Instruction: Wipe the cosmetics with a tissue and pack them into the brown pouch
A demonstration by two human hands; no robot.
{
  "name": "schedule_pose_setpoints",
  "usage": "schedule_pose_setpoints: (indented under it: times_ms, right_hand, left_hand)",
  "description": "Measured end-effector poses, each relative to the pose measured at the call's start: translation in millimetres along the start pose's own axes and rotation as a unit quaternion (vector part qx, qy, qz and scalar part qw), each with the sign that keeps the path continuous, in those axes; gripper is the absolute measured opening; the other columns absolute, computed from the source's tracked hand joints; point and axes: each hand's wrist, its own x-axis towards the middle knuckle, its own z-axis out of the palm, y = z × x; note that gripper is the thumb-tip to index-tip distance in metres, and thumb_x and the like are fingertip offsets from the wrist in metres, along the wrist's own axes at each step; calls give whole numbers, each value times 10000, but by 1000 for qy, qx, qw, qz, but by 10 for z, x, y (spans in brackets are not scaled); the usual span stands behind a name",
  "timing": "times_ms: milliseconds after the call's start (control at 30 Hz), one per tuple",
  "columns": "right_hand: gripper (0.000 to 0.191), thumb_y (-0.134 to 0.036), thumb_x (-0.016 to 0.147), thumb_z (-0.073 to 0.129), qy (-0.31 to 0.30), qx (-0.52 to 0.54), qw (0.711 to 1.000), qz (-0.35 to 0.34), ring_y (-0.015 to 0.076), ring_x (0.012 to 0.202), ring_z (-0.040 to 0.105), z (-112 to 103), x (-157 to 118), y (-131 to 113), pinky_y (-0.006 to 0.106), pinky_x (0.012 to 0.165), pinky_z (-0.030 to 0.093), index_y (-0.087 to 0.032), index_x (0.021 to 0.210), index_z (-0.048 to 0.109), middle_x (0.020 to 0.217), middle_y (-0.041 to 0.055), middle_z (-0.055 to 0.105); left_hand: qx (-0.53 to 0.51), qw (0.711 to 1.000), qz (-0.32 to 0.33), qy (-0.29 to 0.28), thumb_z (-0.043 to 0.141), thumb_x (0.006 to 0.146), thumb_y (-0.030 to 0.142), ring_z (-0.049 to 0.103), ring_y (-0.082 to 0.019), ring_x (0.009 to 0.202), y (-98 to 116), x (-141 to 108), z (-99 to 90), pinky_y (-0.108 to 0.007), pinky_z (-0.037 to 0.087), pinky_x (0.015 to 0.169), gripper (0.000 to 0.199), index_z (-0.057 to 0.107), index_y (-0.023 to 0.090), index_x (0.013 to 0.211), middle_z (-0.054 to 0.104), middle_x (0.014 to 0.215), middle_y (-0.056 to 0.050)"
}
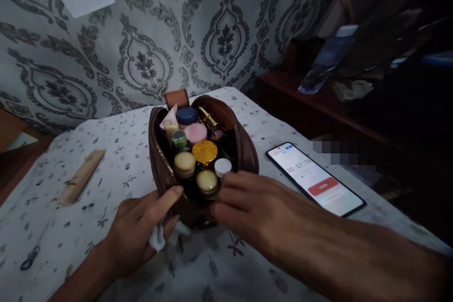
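A brown zip-up toiletry bag (250,151) stands open on the bed, packed with jars, bottles and tubes. My left hand (141,226) is closed around a crumpled white cloth (157,238), its extended finger touching the bag's front-left rim. With its fingers curled, my right hand (244,203) grips the front-right rim; its fingertips are partly hidden. Near the hands inside are two gold-lidded jars (184,164) and a white-capped container (223,167). Behind them sit an amber-gold lid (204,152), a green cap (179,139), a pink lid (196,132) and a dark blue lid (187,115).
A phone (318,179) with a running timer lies to the bag's right. A beige tube (81,177) rests on the left of the patterned sheet (120,151). A clear plastic bottle (327,61) leans on the dark red ledge (283,89). Patterned fabric hangs behind.
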Motion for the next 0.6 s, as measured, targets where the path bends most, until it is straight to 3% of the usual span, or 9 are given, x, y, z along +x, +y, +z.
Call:
schedule_pose_setpoints:
  times_ms: [233,600]
  right_hand:
    - [297,-131,976,431,57,14,998,9,173,897,626,276,-254,-62,283,751,571,-172,1154,665,929,82,708]
    - [319,-110,969,409,80,16,997,10,182,874,656,251,-251,-49,279,713,591,-173,1046,712,946,73,738]
  left_hand:
    - [-8,999,-4,-46,421,1003,247,715,-125,691,0,41,-57,-193,554,606,299,490,188,1289,748,907,-41]
    - [-13,998,-12,-52,421,1001,218,704,-118,695,2,13,-56,-186,555,621,296,484,165,1286,735,864,-36]
